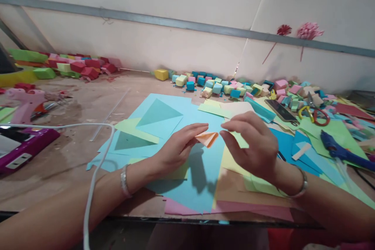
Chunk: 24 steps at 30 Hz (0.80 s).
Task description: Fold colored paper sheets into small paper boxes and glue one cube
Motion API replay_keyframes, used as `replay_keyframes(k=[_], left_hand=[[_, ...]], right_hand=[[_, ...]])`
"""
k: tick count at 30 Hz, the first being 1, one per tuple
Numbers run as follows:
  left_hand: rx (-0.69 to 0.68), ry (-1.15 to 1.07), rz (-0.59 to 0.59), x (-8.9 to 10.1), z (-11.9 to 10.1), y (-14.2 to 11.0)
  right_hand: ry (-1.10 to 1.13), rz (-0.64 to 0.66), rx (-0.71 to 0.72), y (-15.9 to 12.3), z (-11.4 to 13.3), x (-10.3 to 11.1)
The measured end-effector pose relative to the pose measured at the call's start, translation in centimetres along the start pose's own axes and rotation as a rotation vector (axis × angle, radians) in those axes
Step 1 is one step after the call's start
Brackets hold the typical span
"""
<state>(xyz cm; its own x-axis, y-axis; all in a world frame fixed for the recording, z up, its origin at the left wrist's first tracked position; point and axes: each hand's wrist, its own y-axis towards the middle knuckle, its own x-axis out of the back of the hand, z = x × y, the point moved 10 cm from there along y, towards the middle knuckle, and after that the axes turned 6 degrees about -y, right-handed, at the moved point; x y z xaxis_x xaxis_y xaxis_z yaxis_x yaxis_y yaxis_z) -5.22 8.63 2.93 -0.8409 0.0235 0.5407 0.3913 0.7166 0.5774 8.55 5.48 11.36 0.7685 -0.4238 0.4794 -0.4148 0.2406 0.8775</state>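
Observation:
My left hand [183, 140] holds a small folded piece of orange paper [208, 139] that sticks out past its fingertips as a pointed cone. Just to the right, my right hand [253, 144] hangs in the air with thumb and forefinger curved apart, and no object shows between them. Both hands are above light blue paper sheets [202, 197]. On these sheets lie a teal folded triangle [158, 114] and a pale green folded piece [137, 131].
A white cable [90, 199] runs past my left forearm. A pink glue gun [25, 101] and purple power strip [27, 150] lie left. At right are scissors [314, 114], a phone [281, 110] and a blue glue gun [345, 150]. Small paper boxes [216, 88] line the wall.

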Motion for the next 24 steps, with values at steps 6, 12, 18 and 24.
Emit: replay_keyframes(k=[6, 12, 18, 24], left_hand=[[0.036, 0.051, 0.081, -0.9, 0.7, -0.1], [0.201, -0.049, 0.183, -1.9, 1.1, -0.3], [0.246, -0.063, 0.252, -2.6, 1.1, -0.4], [0.246, 0.018, 0.332, -3.3, 1.4, -0.6]], right_hand=[[0.030, 0.153, 0.088, 1.7, 0.4, 0.1], [-0.109, 0.157, 0.270, 0.8, 1.9, -0.3], [-0.209, 0.284, 0.413, 0.4, 3.5, -1.0], [-0.275, 0.442, 0.453, 0.1, 3.8, -2.1]])
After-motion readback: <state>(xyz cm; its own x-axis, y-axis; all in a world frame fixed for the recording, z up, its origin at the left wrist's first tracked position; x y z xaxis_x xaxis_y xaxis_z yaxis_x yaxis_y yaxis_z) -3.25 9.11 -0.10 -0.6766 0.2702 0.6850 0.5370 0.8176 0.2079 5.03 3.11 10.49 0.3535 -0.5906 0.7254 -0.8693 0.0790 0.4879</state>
